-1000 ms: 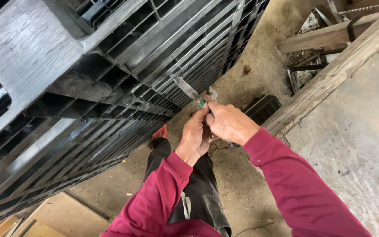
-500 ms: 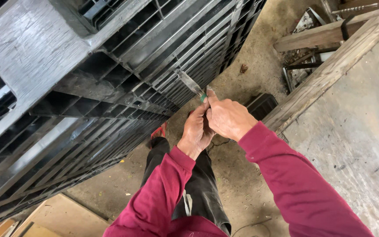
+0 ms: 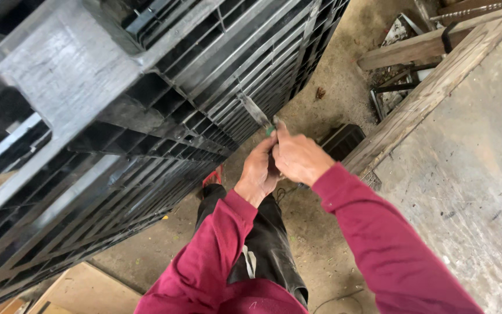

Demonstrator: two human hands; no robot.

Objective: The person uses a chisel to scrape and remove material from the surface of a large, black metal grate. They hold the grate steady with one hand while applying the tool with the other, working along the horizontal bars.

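A large black plastic pallet (image 3: pixel 146 99) stands tilted on edge at the left. Both my hands are pressed together near its lower edge. My right hand (image 3: pixel 297 156) grips a small green-handled tool (image 3: pixel 270 131) whose tip points at a grey rib (image 3: pixel 255 110) of the pallet. My left hand (image 3: pixel 260 168) is curled just below and beside the right, touching it; what it holds is hidden. Both arms wear dark red sleeves.
My black trousers (image 3: pixel 262 244) and a red shoe (image 3: pixel 213 176) show above a dusty concrete floor (image 3: pixel 332 244). A wooden beam (image 3: pixel 437 87) borders a grey slab (image 3: pixel 472 174) at right. Timber and metal scrap (image 3: pixel 402 52) lie behind. A black crate (image 3: pixel 344 141) sits by the beam.
My hands and the green tool have shifted slightly up toward the pallet rib. The view has tilted a little.
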